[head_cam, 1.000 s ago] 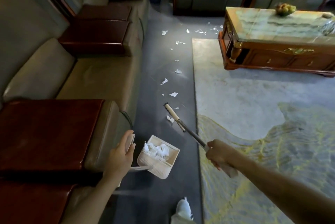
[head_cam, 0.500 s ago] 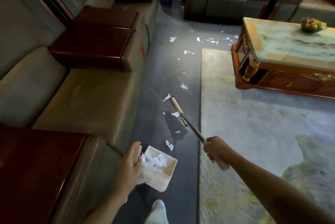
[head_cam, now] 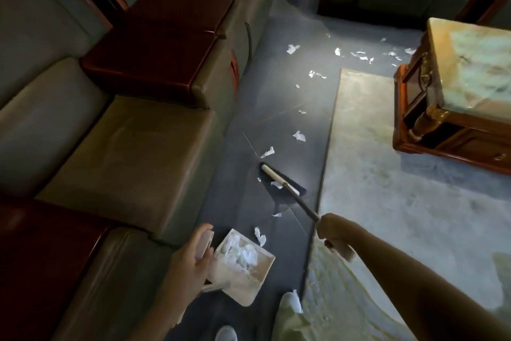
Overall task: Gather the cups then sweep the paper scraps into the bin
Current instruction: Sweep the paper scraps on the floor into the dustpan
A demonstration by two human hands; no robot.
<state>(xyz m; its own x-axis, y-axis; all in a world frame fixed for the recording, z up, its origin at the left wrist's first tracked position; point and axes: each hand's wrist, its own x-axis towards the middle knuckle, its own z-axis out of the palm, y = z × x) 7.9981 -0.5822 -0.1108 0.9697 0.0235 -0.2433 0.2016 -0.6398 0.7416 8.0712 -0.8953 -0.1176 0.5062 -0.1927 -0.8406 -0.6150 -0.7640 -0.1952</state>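
Left hand [head_cam: 190, 260] wraps the upright handle of the dustpan [head_cam: 243, 267], fingers curled shut round it; the pan hangs low beside the sofa [head_cam: 132, 147], already heaped with white paper. Just ahead of the pan lip lies one scrap [head_cam: 260, 235], a smaller one beyond it. Centre: broom [head_cam: 282, 181] head rests on the dark floor [head_cam: 240, 197], one scrap touching it, another just past its far tip. Right hand [head_cam: 333, 233] is fisted tight on the broom shaft, arm stretched forward. Further up the floor strip, between sofa and rug [head_cam: 387, 175], a loose trail of scraps [head_cam: 298, 136] runs toward a denser scatter near the table [head_cam: 453, 86] corner. No cups and no bin in view. Judgement: cup stage appears finished or elsewhere; sweeping is in hand, partway through, with most of the far litter untouched. Next move likely calls for a short pull of the broom toward the pan, pan lip set flat to the floor so the near scraps ride in. Light paper may flutter aside under a fast stroke, or spill from the loaded pan if it tips.
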